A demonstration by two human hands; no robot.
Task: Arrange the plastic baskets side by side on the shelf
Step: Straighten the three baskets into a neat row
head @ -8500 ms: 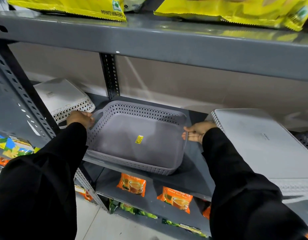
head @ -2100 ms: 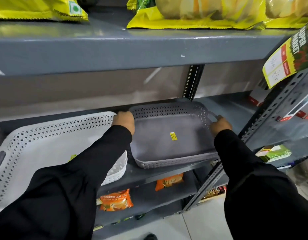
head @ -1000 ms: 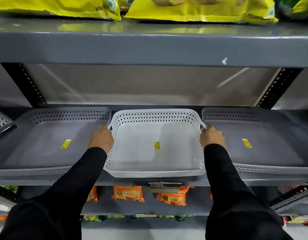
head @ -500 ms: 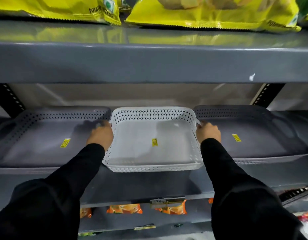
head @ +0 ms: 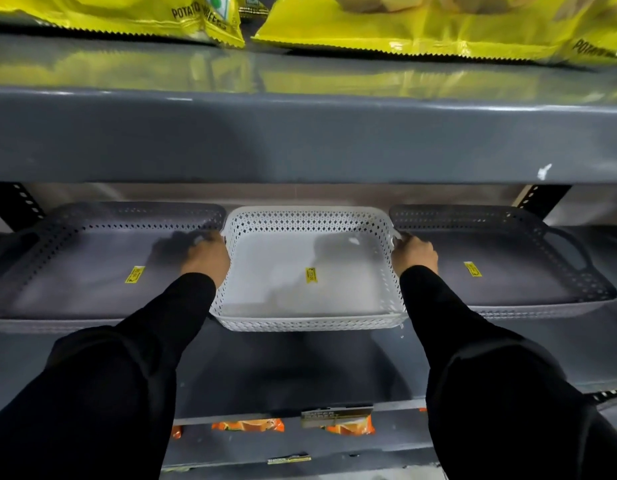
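Three shallow perforated plastic baskets sit in a row on the grey metal shelf (head: 300, 368). The white basket (head: 310, 323) is in the middle, deep on the shelf, with a yellow price sticker on its floor. A grey basket (head: 92, 216) lies to its left and another grey basket (head: 549, 233) to its right, both touching or nearly touching it. My left hand (head: 205, 256) grips the white basket's left handle and my right hand (head: 414, 254) grips its right handle. Black sleeves cover both arms.
The upper shelf board (head: 300, 133) hangs low over the baskets and carries yellow snack bags (head: 421, 22). Perforated uprights (head: 539, 199) stand at the back corners. Orange tea packets (head: 248, 425) lie on the shelf below.
Both hands have pushed the white basket further back on the shelf, leaving more bare shelf in front of it. The view has dropped slightly lower.
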